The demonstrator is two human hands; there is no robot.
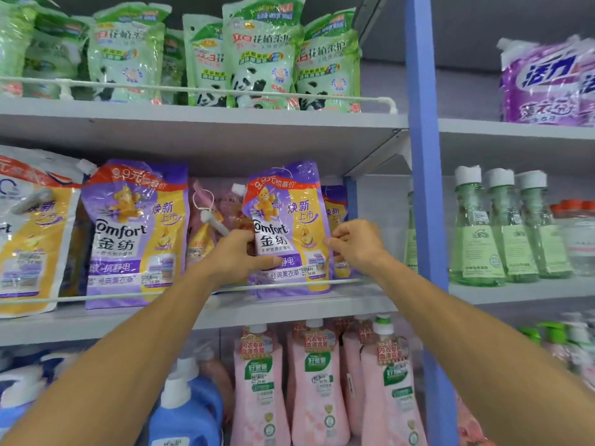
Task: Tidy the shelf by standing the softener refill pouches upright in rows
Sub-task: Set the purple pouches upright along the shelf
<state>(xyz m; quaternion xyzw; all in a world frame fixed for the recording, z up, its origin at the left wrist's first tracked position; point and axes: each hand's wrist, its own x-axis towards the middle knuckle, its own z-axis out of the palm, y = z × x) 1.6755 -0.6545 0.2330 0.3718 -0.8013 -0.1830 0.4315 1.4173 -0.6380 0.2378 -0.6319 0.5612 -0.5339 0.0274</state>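
Observation:
A purple-and-yellow Comfort softener pouch (291,217) stands upright at the right end of the middle shelf (289,309), behind the white rail. My left hand (236,254) grips its left edge and my right hand (352,241) pinches its right edge. Another pouch of the same kind (335,210) stands behind it, mostly hidden. A second upright Comfort pouch (135,233) stands further left, and a larger yellow pouch (32,233) leans at the far left. Between the two purple pouches, pink pouches (214,217) sit further back.
Green panda pouches (257,56) line the top shelf. Pink bottles (315,381) and blue detergent jugs (186,410) fill the shelf below. A blue upright post (425,188) bounds the bay on the right; green bottles (502,226) and a purple bag (547,82) stand beyond it.

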